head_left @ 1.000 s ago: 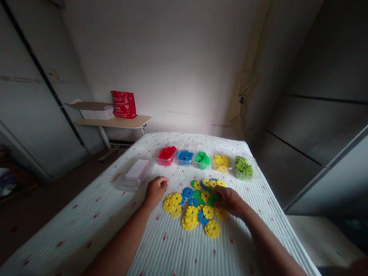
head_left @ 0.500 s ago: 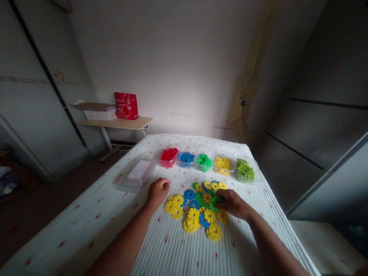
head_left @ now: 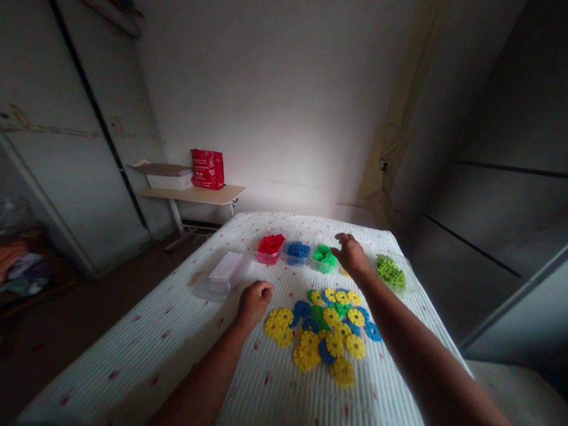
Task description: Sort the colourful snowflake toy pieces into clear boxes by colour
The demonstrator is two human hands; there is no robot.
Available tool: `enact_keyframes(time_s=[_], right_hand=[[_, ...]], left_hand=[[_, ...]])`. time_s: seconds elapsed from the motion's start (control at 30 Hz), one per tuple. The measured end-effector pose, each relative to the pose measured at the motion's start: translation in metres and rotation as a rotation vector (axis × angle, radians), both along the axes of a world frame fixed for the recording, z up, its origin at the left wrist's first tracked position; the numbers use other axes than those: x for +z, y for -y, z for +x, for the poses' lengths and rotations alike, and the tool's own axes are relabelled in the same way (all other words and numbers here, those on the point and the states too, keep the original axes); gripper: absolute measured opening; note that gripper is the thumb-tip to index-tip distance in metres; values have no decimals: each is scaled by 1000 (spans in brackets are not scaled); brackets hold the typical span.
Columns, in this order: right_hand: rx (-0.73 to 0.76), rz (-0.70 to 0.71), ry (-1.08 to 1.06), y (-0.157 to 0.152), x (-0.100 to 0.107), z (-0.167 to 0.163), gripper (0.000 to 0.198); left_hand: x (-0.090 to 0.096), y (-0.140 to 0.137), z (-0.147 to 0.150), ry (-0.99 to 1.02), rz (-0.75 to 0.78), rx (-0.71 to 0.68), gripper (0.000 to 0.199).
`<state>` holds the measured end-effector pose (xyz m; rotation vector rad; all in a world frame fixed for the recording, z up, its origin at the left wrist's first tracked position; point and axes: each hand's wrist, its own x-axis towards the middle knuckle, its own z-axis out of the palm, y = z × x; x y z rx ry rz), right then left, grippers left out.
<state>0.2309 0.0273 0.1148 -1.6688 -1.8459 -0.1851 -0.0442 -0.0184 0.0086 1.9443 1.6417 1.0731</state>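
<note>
My right hand (head_left: pixel 351 254) is stretched out beside the clear tub of green discs (head_left: pixel 324 258), thumb and forefinger apart and nothing visible between them. It hides most of the yellow discs' tub behind it. Loosely curled, my left hand (head_left: pixel 255 302) rests on the bedspread, left of a loose pile of notched flower-shaped plastic discs. In that pile lie yellow discs (head_left: pixel 343 371), blue discs (head_left: pixel 373 331) and green discs (head_left: pixel 318 315), many overlapping.
Along the back stand tubs of red pieces (head_left: pixel 270 247), blue pieces (head_left: pixel 297 251) and lime-green pieces (head_left: pixel 390 271). A clear lidded box with a white block (head_left: pixel 226 268) lies at left. A small table (head_left: pixel 196 194) carrying a red bag (head_left: pixel 208 169) stands beyond the bed.
My right hand has moved from the pile up and away to the green tub. Some discs at the pile's right side have shifted. The left hand stays curled; the view has turned slightly left.
</note>
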Motion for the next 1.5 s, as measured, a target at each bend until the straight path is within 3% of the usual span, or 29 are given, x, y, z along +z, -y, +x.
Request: enact_keyframes(time_s=[0.1,0.37,0.57,0.8,1.3,1.43,1.5], right_hand=[[69,-8,31,13,-15,9,19],[86,-163,28,89,-75,67,26],[210,-148,145,110,-101,60,35],[208,-294,276,118,-99,25,47],[292,-365,327,128,-96,-53,60],[347,-356,303,126,-83,-55,55],[297,-358,281,124,-77,-42,53]], left_hand=[[0,0,0,-3,-2,-3,22],[-3,-1,1,-12,-10,-3,22],[-3,-1,2,-26,-7,4,21],[-5,-2,0,-30,0,-8,20],[-1,0,-1,13,-9,-32,20],[0,1,-2,19,-12,-40,21],[0,1,-2,20,-14,-40,21]])
